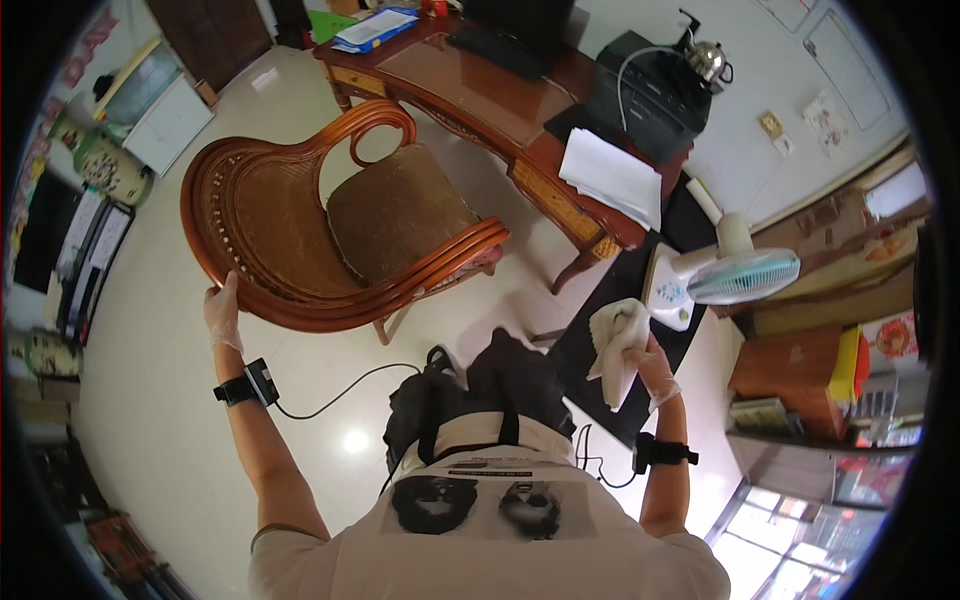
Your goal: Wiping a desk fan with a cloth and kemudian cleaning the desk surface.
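My left hand point(223, 309), in a clear disposable glove, grips the outer rim of a curved wooden armchair point(262, 300). The chair has a brown padded seat point(401, 214), a woven backrest and a looped armrest. In my right hand point(654, 371), also gloved, is a bunched white cloth point(619, 345). It hangs above a narrow black table point(592, 375), close to the base of a white table fan point(667, 289). The fingers under the chair rim are hidden.
A carved wooden desk point(442, 75) bears a black printer point(645, 97), a stack of white paper point(611, 176) and a keyboard point(499, 51). A cable point(345, 390) runs from my left wrist device. A wooden cabinet point(784, 379) stands at right.
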Available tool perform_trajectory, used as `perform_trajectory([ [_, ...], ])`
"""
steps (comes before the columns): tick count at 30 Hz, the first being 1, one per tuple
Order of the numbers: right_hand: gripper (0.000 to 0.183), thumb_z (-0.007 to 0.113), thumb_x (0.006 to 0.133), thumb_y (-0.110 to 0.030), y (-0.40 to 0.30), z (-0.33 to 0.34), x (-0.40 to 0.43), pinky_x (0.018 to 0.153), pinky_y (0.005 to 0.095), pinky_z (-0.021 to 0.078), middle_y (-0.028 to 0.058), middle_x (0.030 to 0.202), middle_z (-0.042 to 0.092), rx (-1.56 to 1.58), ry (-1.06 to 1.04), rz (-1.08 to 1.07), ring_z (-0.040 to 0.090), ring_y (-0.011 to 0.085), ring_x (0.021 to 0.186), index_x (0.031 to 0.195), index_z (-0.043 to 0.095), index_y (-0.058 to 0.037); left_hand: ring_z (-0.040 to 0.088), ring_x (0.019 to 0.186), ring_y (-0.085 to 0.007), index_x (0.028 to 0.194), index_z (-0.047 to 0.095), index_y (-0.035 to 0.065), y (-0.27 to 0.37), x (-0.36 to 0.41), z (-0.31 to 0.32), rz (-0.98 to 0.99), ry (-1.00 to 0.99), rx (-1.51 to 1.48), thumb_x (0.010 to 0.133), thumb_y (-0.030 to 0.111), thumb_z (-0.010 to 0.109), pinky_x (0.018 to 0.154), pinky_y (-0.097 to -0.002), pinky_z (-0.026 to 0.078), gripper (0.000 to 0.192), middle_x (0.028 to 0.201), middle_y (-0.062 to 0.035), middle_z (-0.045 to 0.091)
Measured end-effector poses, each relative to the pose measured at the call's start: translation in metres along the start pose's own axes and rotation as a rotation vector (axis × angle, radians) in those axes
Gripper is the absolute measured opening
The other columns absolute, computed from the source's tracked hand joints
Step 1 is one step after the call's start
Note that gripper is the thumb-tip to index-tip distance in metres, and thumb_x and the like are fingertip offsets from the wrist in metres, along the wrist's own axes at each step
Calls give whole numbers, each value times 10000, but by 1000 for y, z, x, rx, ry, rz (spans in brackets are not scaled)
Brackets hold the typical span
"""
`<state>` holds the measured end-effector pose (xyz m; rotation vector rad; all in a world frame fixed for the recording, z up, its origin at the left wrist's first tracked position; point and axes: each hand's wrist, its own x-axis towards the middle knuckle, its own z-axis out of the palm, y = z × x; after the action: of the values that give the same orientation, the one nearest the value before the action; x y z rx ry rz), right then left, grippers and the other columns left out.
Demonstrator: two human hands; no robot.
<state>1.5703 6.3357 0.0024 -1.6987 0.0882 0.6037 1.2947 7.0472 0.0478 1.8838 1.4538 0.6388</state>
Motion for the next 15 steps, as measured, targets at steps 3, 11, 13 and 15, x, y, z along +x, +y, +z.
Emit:
perform_trajectory([
  [3,574,615,803,-6,-14,21,-25,928,290,470,78,1145,610,-21,94,15,581,171,1028,1356,460,2,651,1028,-309,1059,659,-121,20,1,-6,-4,-11,50,817,495,680,906,-342,467,663,1046,-224,694],
  [11,589,601,789,6,-37,52,7,976,301,451,87,1180,602,-224,-45,-74,577,178,1072,1360,456,1,672,907,-235,1008,674,-114,-7,0,-2,98,15,15,808,370,681,811,-355,505,524,944,-187,715],
  [13,583,623,787,-7,-53,67,26,971,302,453,84,1173,607,-292,-146,-100,574,165,1075,1348,463,0,649,869,-195,1008,669,-125,-17,-25,-5,130,-5,-66,828,336,674,789,-335,499,495,910,-152,715],
  [15,584,629,786,-6,-75,81,33,973,300,450,83,1177,607,-352,-161,-111,569,159,1082,1346,461,3,667,910,-180,1041,676,-111,-14,-65,-17,64,-22,70,829,387,707,808,-344,513,542,959,-165,725],
])
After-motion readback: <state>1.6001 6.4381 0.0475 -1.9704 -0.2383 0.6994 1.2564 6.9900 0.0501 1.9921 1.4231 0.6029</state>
